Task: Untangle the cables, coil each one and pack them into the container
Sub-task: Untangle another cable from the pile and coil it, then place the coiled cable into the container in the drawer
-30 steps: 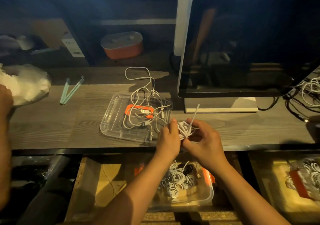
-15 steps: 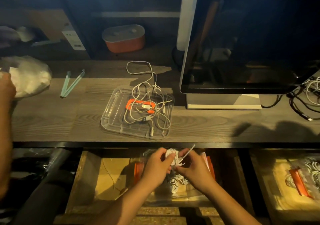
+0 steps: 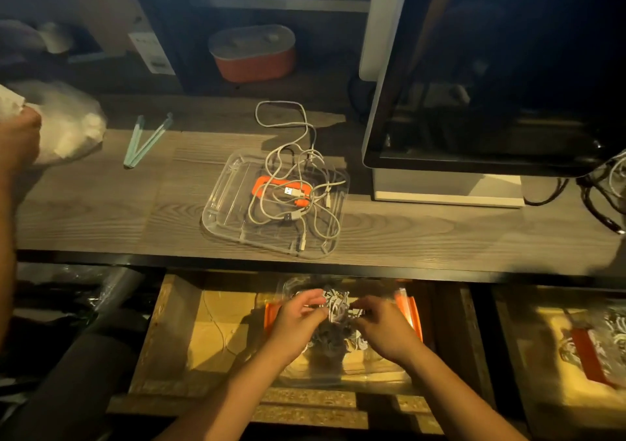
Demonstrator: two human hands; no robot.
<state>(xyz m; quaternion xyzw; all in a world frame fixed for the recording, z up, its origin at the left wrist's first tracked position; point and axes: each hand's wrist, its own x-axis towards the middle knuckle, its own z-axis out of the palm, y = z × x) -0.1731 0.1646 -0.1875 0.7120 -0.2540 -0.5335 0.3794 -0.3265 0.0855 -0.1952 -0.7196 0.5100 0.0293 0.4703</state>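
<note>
White coiled cable (image 3: 337, 306) sits pinched between both hands, the left hand (image 3: 294, 318) and right hand (image 3: 382, 328) curled on it just above the clear container (image 3: 372, 373) in the open drawer (image 3: 189, 332); beyond the container, tangled cables (image 3: 288, 169) lie on a clear tray (image 3: 230, 203) on the table (image 3: 101, 210).

Tangled cables (image 3: 298, 200): white, thin, looping loosely over each other, lying on clear lid (image 3: 220, 217) at frame centre. USB plugs showing among them. One loop trailing off lid's far edge onto desk (image 3: 101, 210).
Clear lid: lying flat, orange piece showing under cables.
Coiled cable (image 3: 337, 308): small tight white bundle, lower centre, being pinched between left hand (image 3: 294, 322) and right hand (image 3: 386, 328), hanging just over container (image 3: 338, 378).
Container: clear, orange side latches, sitting in open drawer (image 3: 176, 332), holding heap of coiled white cables (image 3: 325, 342).
</note>
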